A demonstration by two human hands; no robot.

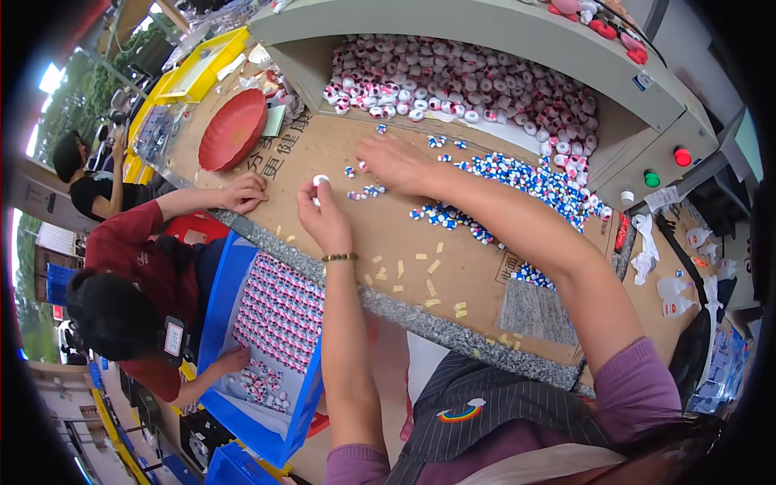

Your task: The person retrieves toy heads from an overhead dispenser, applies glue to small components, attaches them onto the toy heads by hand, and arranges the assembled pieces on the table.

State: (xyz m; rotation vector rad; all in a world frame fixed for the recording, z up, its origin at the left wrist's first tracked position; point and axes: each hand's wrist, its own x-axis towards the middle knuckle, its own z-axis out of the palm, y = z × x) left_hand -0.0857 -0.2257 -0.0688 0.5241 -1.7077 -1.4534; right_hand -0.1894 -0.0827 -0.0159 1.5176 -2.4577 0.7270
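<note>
My left hand [325,220], with a beaded bracelet at the wrist, pinches a small white round piece [321,179] between thumb and fingers. My right hand [394,164] is closed above the board, and a tiny pale piece [363,166] shows at its fingertips; its kind is too small to make out. Below and between the hands lie a few loose blue-and-white pieces [368,192]. A large heap of blue-and-white pieces [529,186] spreads to the right, partly hidden behind my right forearm. Short yellow strips [431,287] are scattered nearer the front edge.
A shelf compartment full of white-and-pink round pieces [461,77] stands behind the board. To the left are a red bowl [233,129] and a co-worker [121,307], one hand on the board, the other in a blue crate [212,339] of rowed pieces. Green and red buttons [651,179] sit right.
</note>
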